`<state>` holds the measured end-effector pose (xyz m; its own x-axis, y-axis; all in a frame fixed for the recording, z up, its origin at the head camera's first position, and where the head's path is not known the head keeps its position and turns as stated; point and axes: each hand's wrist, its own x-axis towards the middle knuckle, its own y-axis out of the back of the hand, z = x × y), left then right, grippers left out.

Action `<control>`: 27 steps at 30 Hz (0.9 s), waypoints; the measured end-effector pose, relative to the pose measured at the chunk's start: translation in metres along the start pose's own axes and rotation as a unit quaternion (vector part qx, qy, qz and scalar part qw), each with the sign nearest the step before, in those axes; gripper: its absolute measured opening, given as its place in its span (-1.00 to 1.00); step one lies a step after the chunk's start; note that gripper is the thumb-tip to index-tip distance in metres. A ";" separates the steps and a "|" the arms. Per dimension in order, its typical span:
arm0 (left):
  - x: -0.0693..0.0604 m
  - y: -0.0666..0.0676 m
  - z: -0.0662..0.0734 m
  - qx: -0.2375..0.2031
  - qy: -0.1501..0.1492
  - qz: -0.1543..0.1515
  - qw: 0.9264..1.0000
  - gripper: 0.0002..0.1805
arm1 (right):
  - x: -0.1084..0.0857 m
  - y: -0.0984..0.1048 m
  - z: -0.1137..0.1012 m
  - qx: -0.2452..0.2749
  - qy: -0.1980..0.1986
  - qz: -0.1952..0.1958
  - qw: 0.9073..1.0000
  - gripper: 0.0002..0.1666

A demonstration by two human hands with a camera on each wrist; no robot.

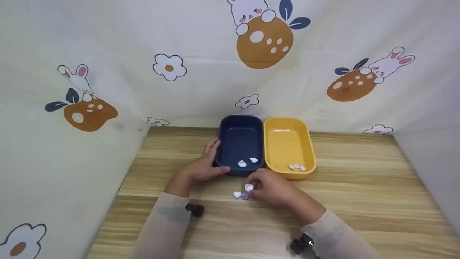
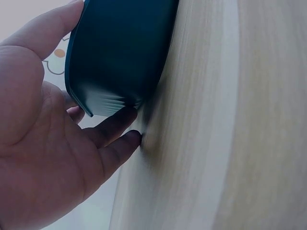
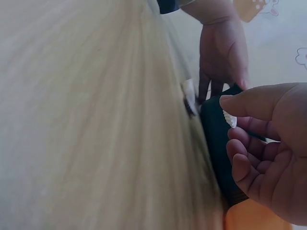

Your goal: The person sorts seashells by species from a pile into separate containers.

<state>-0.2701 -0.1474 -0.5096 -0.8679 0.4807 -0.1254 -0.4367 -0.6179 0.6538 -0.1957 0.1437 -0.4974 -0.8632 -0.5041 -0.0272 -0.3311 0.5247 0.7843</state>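
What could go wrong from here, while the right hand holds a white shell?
The right hand pinches a small white shell in its fingers; it might slip and drop. Another white shell and a grey piece lie close by on the table, so that hand could knock them. The left hand touches the dark blue tray; an uneven push may shift it.

Pale backdrop (image 1: 201, 32) (probably cloth), printed rabbits (image 1: 387, 66), flowers (image 1: 175, 70); wooden table (image 1: 366, 187)
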 end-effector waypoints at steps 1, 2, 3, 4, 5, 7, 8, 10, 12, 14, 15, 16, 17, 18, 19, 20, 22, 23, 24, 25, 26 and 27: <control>0.000 0.000 0.000 -0.001 0.000 0.000 1.000 0.31 | -0.001 0.001 -0.002 0.005 -0.003 -0.001 1.000 -0.78; 0.000 0.000 0.000 -0.001 0.001 0.000 1.000 0.30 | -0.001 0.003 -0.003 0.009 -0.007 -0.003 1.000 -0.78; 0.000 0.000 0.001 -0.001 0.004 0.000 1.000 0.30 | -0.002 0.004 -0.004 0.015 -0.009 -0.003 1.000 -0.78; -0.001 0.000 0.001 -0.003 0.005 0.001 1.000 0.30 | -0.002 0.005 -0.005 0.020 -0.009 -0.002 1.000 -0.78; -0.001 0.000 0.001 -0.003 0.005 0.002 1.000 0.29 | -0.002 0.007 -0.006 0.025 -0.008 0.000 1.000 -0.77; -0.001 0.000 0.002 -0.004 0.006 0.004 1.000 0.29 | -0.002 0.009 -0.008 0.034 -0.007 0.006 0.999 -0.77; -0.001 0.000 0.002 -0.003 0.007 0.005 1.000 0.29 | -0.002 0.010 -0.008 0.037 -0.007 0.008 0.999 -0.77; -0.001 0.000 0.002 -0.004 0.008 0.007 1.000 0.29 | -0.002 0.011 -0.009 0.045 -0.004 0.011 0.999 -0.77; -0.001 0.000 0.002 -0.003 0.011 0.007 1.000 0.29 | -0.001 0.013 -0.010 0.047 -0.007 0.013 0.999 -0.77; -0.001 -0.001 0.001 -0.003 0.014 0.008 1.000 0.29 | 0.001 0.014 -0.011 0.048 -0.011 0.016 0.999 -0.77; -0.001 -0.001 0.001 -0.004 0.015 0.008 1.000 0.28 | 0.003 0.015 -0.011 0.049 -0.010 0.020 0.999 -0.77; -0.001 -0.001 0.001 -0.003 0.016 0.008 1.000 0.28 | 0.004 0.016 -0.012 0.049 -0.012 0.023 0.998 -0.78; -0.001 -0.001 0.001 -0.003 0.016 0.008 1.000 0.27 | 0.005 0.017 -0.012 0.050 -0.014 0.026 0.998 -0.78; -0.001 -0.001 0.001 -0.002 0.016 0.007 1.000 0.27 | 0.007 0.018 -0.013 0.049 -0.014 0.029 0.998 -0.77; 0.000 -0.001 0.002 -0.002 0.016 0.006 1.000 0.27 | 0.008 0.020 -0.013 0.052 -0.014 0.031 0.998 -0.77; 0.000 -0.001 0.002 -0.001 0.015 0.006 1.000 0.27 | 0.009 0.021 -0.013 0.055 -0.015 0.034 0.998 -0.77; 0.000 -0.001 0.002 -0.005 0.012 0.002 1.000 0.29 | 0.012 0.024 -0.014 0.059 -0.014 0.043 0.997 -0.76; 0.000 -0.001 0.001 -0.006 0.010 0.002 1.000 0.29 | 0.014 0.026 -0.014 0.061 -0.015 0.048 0.997 -0.76; 0.000 -0.001 0.001 -0.008 0.009 0.001 1.000 0.30 | 0.015 0.027 -0.014 0.063 -0.014 0.054 0.996 -0.75; 0.000 -0.001 0.000 -0.010 0.007 0.001 1.000 0.30 | 0.017 0.029 -0.014 0.066 -0.015 0.059 0.996 -0.75; 0.000 -0.001 0.000 -0.012 0.006 0.001 1.000 0.30 | 0.019 0.030 -0.014 0.068 -0.016 0.064 0.996 -0.75; -0.001 -0.001 0.000 -0.014 0.004 0.000 1.000 0.31 | 0.021 0.032 -0.014 0.068 -0.017 0.068 0.995 -0.74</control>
<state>-0.2691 -0.1472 -0.5101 -0.8699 0.4756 -0.1311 -0.4429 -0.6358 0.6321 -0.2189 0.1404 -0.4647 -0.9154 -0.3994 0.0508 -0.2564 0.6756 0.6912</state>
